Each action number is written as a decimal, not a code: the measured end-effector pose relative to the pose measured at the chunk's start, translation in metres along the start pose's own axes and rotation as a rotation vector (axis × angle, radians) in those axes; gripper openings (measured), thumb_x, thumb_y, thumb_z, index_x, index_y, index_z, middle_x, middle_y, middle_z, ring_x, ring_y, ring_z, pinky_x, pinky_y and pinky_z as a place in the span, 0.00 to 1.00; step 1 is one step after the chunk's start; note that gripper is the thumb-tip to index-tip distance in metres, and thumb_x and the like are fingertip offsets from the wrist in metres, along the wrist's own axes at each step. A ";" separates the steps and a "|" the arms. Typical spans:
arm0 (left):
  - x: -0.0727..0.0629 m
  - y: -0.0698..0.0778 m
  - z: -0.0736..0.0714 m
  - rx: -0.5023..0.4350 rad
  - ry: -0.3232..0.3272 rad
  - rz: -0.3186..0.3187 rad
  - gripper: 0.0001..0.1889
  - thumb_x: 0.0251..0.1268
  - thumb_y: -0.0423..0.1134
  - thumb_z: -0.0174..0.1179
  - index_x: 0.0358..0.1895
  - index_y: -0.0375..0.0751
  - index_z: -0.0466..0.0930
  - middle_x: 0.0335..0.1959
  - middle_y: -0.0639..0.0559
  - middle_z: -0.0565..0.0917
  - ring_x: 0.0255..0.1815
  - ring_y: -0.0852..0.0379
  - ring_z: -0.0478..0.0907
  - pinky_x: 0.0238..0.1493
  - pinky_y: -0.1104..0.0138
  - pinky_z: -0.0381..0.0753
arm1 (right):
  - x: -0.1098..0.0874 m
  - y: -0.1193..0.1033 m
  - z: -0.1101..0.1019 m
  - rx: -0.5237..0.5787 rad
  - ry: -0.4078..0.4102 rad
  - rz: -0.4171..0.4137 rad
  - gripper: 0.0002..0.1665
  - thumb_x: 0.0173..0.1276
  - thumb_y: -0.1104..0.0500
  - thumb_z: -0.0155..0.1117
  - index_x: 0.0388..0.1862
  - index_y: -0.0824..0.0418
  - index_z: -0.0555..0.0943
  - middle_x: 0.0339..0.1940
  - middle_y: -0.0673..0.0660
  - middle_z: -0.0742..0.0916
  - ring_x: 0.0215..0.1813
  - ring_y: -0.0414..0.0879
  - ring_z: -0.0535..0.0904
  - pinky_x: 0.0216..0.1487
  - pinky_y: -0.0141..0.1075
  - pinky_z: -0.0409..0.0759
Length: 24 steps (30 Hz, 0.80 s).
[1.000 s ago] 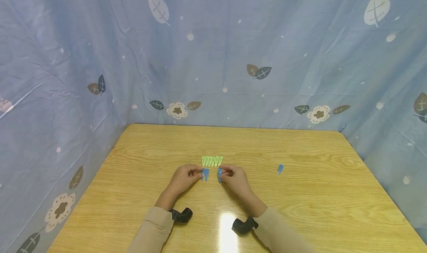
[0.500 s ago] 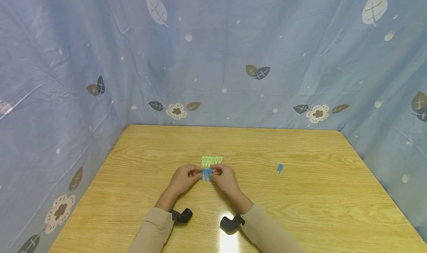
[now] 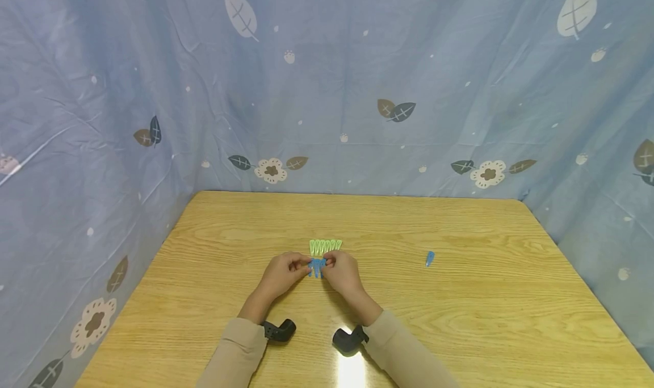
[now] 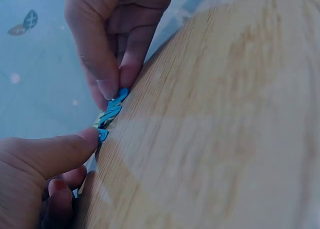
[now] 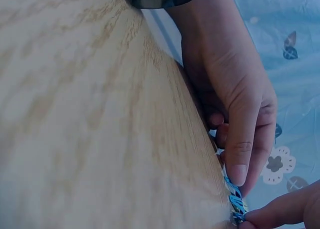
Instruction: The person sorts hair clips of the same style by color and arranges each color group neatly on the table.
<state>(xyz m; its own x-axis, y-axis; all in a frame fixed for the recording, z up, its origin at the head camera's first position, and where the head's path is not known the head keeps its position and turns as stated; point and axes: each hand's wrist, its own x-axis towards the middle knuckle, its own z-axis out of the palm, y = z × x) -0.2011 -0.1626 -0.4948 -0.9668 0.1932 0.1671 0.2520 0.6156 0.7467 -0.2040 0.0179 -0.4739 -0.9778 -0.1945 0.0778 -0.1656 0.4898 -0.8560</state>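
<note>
Several blue snap hair clips [image 3: 317,267] lie side by side in a short row on the wooden table. My left hand [image 3: 281,273] pinches the clip at the row's left end between thumb and fingers. At the right end, my right hand [image 3: 345,274] pinches another blue clip, held right up against its neighbours. In the left wrist view the blue clips [image 4: 112,110] show between both hands' fingertips. The right wrist view has the clips [image 5: 236,199] partly behind the fingers. Just beyond them sits a row of light green hair clips [image 3: 325,247], its right end close to my right fingers.
One more blue hair clip [image 3: 430,258] lies alone to the right on the table [image 3: 490,297]. A blue patterned curtain [image 3: 337,81] hangs behind the table and along both sides. Each wrist carries a black camera mount [image 3: 280,330].
My right hand has moved left, bringing its blue clip up to the others in the row. My left hand has stayed in place at the left end.
</note>
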 end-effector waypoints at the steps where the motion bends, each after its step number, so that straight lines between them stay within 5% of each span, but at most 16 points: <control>1: 0.000 0.001 0.000 -0.002 0.000 0.000 0.10 0.59 0.40 0.67 0.43 0.45 0.87 0.25 0.59 0.75 0.24 0.61 0.68 0.26 0.69 0.69 | 0.000 0.000 0.000 -0.001 -0.002 0.000 0.15 0.54 0.73 0.62 0.43 0.75 0.81 0.27 0.55 0.80 0.27 0.41 0.74 0.26 0.26 0.74; 15: 0.001 0.000 0.000 0.019 0.005 0.014 0.09 0.59 0.40 0.67 0.43 0.45 0.87 0.24 0.60 0.75 0.24 0.62 0.67 0.26 0.70 0.69 | -0.001 0.010 -0.005 0.116 0.038 0.017 0.14 0.57 0.69 0.65 0.43 0.71 0.81 0.34 0.57 0.84 0.36 0.46 0.79 0.38 0.34 0.79; 24: 0.000 -0.001 0.001 0.015 -0.002 -0.020 0.09 0.59 0.40 0.68 0.43 0.46 0.87 0.24 0.61 0.74 0.25 0.62 0.68 0.26 0.70 0.69 | -0.005 0.024 -0.041 0.177 0.064 -0.024 0.15 0.63 0.68 0.64 0.49 0.71 0.80 0.40 0.60 0.85 0.43 0.50 0.81 0.46 0.37 0.80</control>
<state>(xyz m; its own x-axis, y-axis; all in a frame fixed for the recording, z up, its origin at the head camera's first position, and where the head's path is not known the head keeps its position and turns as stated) -0.2010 -0.1626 -0.4968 -0.9716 0.1824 0.1508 0.2332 0.6304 0.7404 -0.2087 0.0649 -0.4739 -0.9811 -0.1465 0.1267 -0.1690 0.3270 -0.9298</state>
